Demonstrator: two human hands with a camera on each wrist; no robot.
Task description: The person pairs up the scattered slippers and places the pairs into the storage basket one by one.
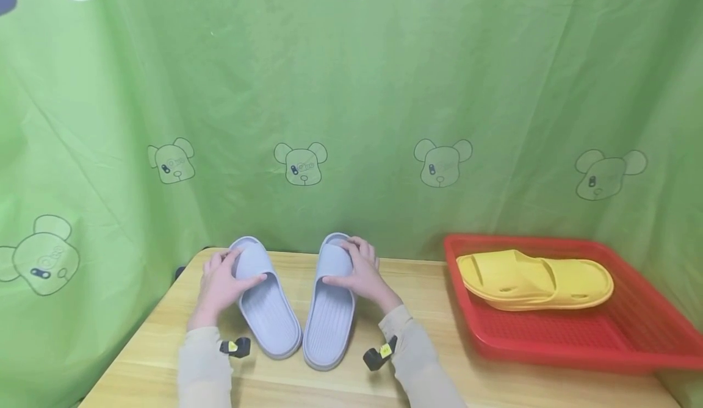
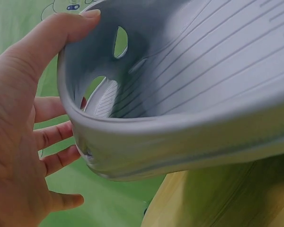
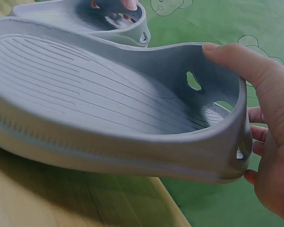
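A pair of pale grey-blue slide slippers lies in the middle of the head view, toes pointing away and heels close together. My left hand [image 1: 218, 283] grips the left slipper [image 1: 271, 316] by its strap, thumb over the strap's rear edge and fingers along the outer side. On the right slipper [image 1: 329, 325], my right hand [image 1: 364, 274] holds the strap in a mirrored way. Both wrist views show the thumb on the strap's edge and the other fingers beyond it. Holes show in the strap [image 3: 210, 80], and ridges line the footbed [image 2: 217, 56].
A red plastic basket [image 1: 560, 360] stands to the right on the wooden table [image 1: 406, 268]. Inside it lie yellow slippers [image 1: 582, 280], stacked together. Behind the table hangs a green curtain [image 1: 373, 103] with bear prints. Small black devices sit at both wrists.
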